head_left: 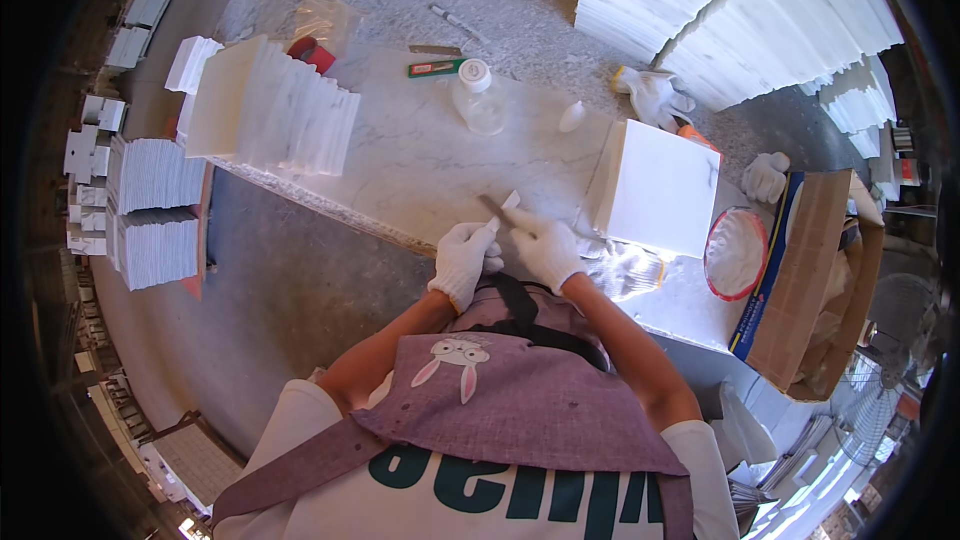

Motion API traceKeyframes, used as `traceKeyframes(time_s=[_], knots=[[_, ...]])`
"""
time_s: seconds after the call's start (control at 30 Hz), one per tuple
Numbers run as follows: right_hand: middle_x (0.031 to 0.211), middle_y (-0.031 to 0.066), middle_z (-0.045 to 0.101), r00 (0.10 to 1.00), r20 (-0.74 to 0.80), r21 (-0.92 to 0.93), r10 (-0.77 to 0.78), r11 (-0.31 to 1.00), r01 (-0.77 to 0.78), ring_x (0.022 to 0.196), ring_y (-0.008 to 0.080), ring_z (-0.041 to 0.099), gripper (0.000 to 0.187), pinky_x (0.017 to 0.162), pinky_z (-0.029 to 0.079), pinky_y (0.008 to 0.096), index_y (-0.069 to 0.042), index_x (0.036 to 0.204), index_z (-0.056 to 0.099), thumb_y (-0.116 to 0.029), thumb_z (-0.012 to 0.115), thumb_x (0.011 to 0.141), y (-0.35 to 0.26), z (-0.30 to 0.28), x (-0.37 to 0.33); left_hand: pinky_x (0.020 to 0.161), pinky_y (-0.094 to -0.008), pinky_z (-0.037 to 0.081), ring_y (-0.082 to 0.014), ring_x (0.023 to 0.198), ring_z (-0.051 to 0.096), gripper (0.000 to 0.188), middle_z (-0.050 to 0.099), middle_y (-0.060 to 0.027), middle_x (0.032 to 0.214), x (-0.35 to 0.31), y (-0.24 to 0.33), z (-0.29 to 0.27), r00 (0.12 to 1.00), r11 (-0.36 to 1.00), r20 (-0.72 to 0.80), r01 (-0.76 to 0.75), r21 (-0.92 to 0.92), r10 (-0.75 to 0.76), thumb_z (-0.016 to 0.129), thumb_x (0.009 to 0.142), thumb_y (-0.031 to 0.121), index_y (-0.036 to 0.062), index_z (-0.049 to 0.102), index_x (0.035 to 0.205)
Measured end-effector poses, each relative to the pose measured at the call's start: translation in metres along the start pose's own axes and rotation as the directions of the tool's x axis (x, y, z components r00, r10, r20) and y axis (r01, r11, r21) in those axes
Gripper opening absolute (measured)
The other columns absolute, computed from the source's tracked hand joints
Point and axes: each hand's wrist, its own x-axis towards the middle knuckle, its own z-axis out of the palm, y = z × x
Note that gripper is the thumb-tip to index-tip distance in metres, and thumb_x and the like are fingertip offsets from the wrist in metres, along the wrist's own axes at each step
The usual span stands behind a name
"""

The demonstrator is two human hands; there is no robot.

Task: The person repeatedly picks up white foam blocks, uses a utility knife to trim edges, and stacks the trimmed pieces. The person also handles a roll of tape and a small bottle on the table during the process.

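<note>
**A:** What do the hands hold?

**B:** A small flat blade or scraper (pixel 497 208), brownish with a pale tip, sits at the near edge of the marble worktop (pixel 420 165), right in front of the person's apron. Both hands wear white gloves. The left hand (pixel 462 258) closes around something small and white beside the blade; what it is cannot be made out. The right hand (pixel 545 248) pinches the blade, fingers curled, likely to keep it steady close to the body.

**A:** What lies around it?

**B:** Just to the right, a square white marble tile (pixel 665 190) lies flat, with crumpled clear plastic (pixel 630 268) at its near corner. Further right sits a red-rimmed bowl of white powder or paste (pixel 736 253), then an open cardboard box (pixel 810 280). Behind the hands stands a clear bottle with a white cap (pixel 478 95), with a green utility knife (pixel 435 67) beside it. To the left, a row of white tiles (pixel 285 115) leans on edge.

**A:** Is anything in the way?

**B:** Judging by the layout, the flat tile crowds the right hand's side; the stretch of worktop ahead holds little.
</note>
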Motion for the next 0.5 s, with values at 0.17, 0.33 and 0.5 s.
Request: traceKeyframes(time_s=[0.17,0.33,0.5], knots=[[0.106,0.0208,0.071,0.999,0.018,0.065,0.037,0.997,-0.039,0.097,0.031,0.071,0.033,0.083,0.053,0.0348,-0.014,0.121,0.07,-0.021,0.062,0.09,0.013,-0.002,0.011,0.057,-0.0265,0.053,-0.0142,0.061,0.061,0.024,0.063,-0.0071,0.08,-0.001,0.003,0.001,0.999,0.999,0.014,-0.036,0.024,0.035,0.063,0.095,0.018,-0.0028,0.061,0.107],[0.1,0.0212,0.069,0.997,0.061,-0.001,0.052,0.999,-0.052,0.092,0.039,0.067,0.031,0.081,0.052,0.045,-0.023,0.12,0.07,-0.025,0.057,0.092,-0.008,-0.011,0.002,0.057,-0.0263,0.053,-0.014,0.06,0.061,0.025,0.063,-0.0072,0.08,-0.002,0.002,0.001,1.0,1.0,-0.013,-0.008,0.021,0.008,0.063,0.095,0.018,-0.003,0.061,0.107],[0.094,0.0216,0.069,0.996,0.042,-0.032,-0.073,0.997,0.074,0.087,0.0406,0.067,0.032,0.077,0.053,0.0473,-0.026,0.122,0.069,-0.025,0.057,0.091,-0.006,-0.002,-0.001,0.057,-0.0262,0.053,-0.014,0.061,0.061,0.026,0.063,-0.0072,0.08,0.001,0.0,-0.001,1.0,1.0,0.005,-0.023,-0.015,0.023,0.064,0.095,0.02,-0.003,0.061,0.107]])
